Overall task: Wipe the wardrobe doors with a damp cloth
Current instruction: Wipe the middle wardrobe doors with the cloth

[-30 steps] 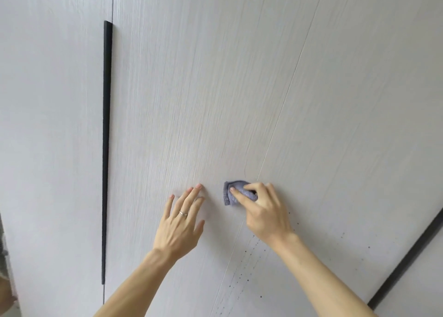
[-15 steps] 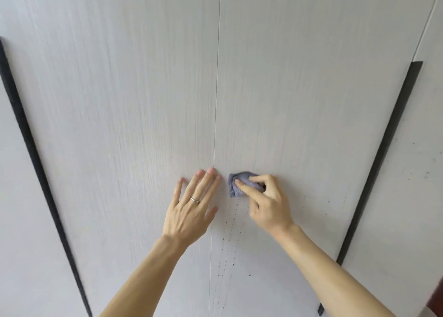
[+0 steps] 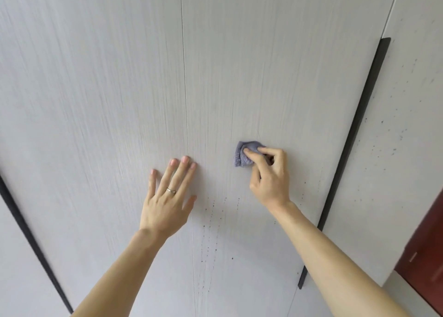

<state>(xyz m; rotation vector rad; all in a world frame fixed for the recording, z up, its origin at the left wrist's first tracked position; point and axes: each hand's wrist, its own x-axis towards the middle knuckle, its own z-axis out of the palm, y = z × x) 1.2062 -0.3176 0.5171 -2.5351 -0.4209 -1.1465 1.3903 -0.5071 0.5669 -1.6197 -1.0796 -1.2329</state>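
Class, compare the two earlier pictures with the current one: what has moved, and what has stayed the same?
The right hand has slid the cloth rightward across the door, away from the seam and from the left hand. Nothing was picked up or released. The left hand stays flat by the seam, the right hand keeps pinching the cloth, and the dark specks below remain.

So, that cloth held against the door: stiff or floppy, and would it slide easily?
Probably floppy: the cloth sits bunched in folds under the right hand. Likely light, since fingertips alone hold it against the door. It looks terry-textured, so it may drag rather than slip.
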